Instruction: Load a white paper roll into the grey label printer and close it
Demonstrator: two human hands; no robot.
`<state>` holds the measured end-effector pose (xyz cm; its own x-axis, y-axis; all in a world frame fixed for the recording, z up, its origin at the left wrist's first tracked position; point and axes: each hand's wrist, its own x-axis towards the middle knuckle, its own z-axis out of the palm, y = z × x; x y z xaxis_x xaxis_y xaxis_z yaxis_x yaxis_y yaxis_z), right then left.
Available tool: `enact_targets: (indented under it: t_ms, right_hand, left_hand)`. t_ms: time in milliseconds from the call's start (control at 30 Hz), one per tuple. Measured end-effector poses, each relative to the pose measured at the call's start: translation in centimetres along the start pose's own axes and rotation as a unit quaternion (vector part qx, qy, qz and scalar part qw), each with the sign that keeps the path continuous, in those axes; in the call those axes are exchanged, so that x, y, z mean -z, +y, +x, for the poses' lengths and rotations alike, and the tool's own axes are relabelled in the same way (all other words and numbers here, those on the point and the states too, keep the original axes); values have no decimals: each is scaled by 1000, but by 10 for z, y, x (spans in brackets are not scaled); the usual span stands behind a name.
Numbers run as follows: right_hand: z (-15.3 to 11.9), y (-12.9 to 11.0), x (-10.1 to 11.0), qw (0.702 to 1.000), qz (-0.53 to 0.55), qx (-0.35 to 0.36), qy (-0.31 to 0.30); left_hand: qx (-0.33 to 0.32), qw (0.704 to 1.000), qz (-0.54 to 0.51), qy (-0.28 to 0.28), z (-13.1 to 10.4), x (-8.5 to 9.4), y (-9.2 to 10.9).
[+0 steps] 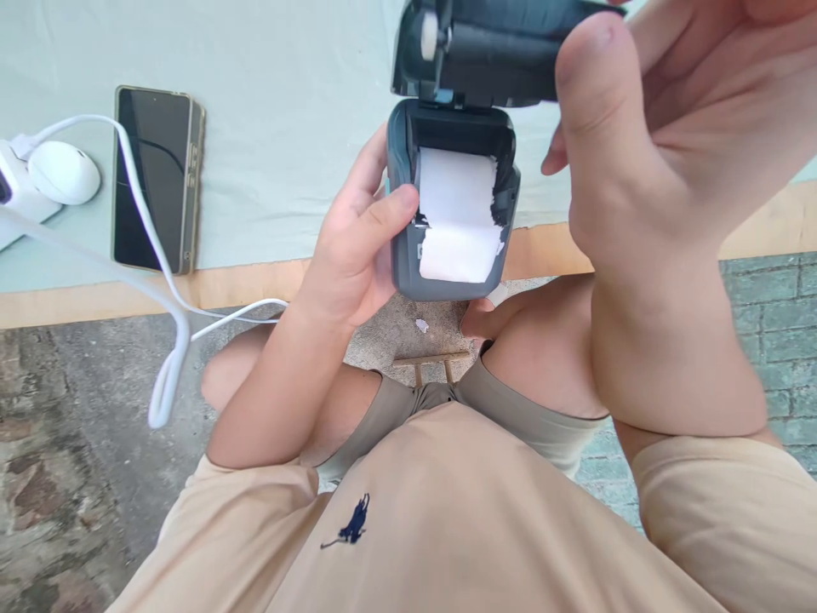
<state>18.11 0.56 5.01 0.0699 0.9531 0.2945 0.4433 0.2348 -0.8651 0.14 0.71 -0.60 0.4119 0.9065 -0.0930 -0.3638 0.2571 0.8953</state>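
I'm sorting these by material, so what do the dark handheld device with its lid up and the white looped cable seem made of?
The dark grey boxy device: probably hard plastic, satin, judging by its smooth moulded edges and soft sheen.

The white looped cable: likely rubbery plastic, smooth, since it bends in rounded curves with faint highlights.

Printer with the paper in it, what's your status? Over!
Left hand gripping printer. Right hand holding lid up. White paper inside, edges ragged. White cable off left, not in the way. Over.
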Motion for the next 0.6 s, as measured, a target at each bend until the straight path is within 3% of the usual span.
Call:
enact_targets:
  t_ms: [67, 200, 400, 467, 600]
  right_hand:
    - [2, -2, -1, 992, -109, 66, -9]
    - [6, 6, 2, 955, -220, 126, -155]
    - [12, 13, 1, 905, -322, 73, -269]
    - [12, 13, 2, 909, -301, 75, -280]
    - [5, 9, 7, 956, -150, 96, -234]
  left_hand:
    - [5, 1000, 20, 19, 0, 0, -2]
    - [-3, 999, 26, 24, 1, 0, -5]
    - [3, 1000, 0, -27, 2, 4, -5]
    - [15, 999, 0, -32, 1, 4, -4]
    - [13, 1000, -13, -23, -1, 4, -7]
